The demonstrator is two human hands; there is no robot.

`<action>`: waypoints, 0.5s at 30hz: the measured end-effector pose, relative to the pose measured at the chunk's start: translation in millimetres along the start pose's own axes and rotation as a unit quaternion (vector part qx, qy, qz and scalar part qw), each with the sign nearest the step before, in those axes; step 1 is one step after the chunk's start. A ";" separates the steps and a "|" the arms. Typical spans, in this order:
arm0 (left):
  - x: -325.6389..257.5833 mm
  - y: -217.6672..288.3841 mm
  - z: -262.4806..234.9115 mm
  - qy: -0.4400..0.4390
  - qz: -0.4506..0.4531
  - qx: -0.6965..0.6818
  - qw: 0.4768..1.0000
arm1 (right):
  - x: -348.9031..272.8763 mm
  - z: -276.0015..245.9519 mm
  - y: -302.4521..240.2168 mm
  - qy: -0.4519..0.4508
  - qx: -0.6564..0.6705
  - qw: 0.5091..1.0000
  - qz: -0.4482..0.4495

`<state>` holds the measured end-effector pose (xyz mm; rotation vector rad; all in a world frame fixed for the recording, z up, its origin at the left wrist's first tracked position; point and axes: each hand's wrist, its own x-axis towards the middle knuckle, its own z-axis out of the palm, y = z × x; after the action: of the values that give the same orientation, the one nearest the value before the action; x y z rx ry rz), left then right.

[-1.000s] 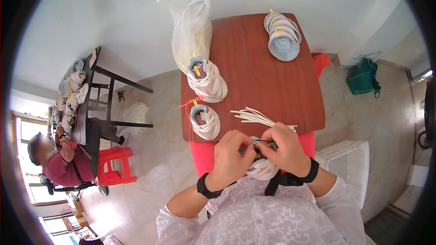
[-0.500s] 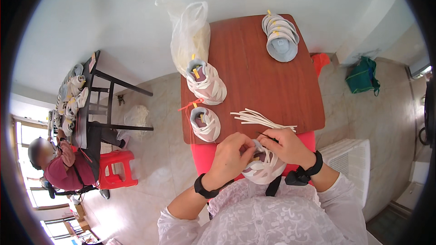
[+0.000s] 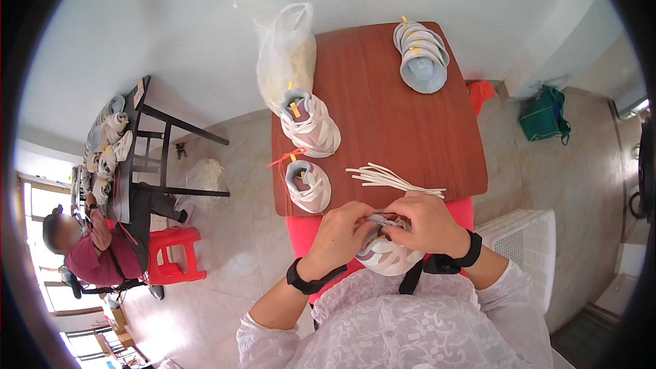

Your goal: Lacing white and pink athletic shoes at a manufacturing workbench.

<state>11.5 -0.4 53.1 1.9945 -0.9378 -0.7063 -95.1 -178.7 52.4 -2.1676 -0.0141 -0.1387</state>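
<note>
A pale pink and white shoe upper [image 3: 389,257] is held close to my body, just off the near edge of the table. On its left rim, my left hand [image 3: 339,232] is closed with thumb and fingers pinching the grey collar. My right hand [image 3: 429,227] is closed on the opposite side, its thumb pressed into the opening by the eyelets. A thin dark line shows between the two hands; my fingers cover most of it. White laces [image 3: 389,179] lie in a loose bundle on the table beyond my hands.
Laced shoe uppers [image 3: 314,133] and another upper [image 3: 309,190] with red string stand on the table's left. A clear plastic bag [image 3: 285,55] is behind them. Nested uppers [image 3: 424,72] sit far right. A white basket [image 3: 529,246] stands right; a co-worker [image 3: 102,246] sits left.
Both hands have drawn closer over the shoe upper, and the right thumb now reaches into its opening. The thin dark tool by my right fingers has become mostly hidden.
</note>
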 end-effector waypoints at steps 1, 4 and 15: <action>0.5 -0.2 -1.4 -0.016 -0.005 -0.016 1.000 | 0.7 -0.4 -1.3 -0.005 -0.020 1.000 0.010; 0.1 2.3 -7.1 -0.053 -0.028 -0.053 0.997 | -2.0 3.9 5.4 0.008 -0.013 1.000 0.018; -0.4 19.3 -6.1 -0.079 -0.025 -0.073 0.994 | 1.2 2.6 5.0 0.019 -0.028 0.999 0.000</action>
<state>8.8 -5.2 72.6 1.8605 -0.9031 -0.9452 -93.4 -179.4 47.0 -2.2199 0.0110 -0.1834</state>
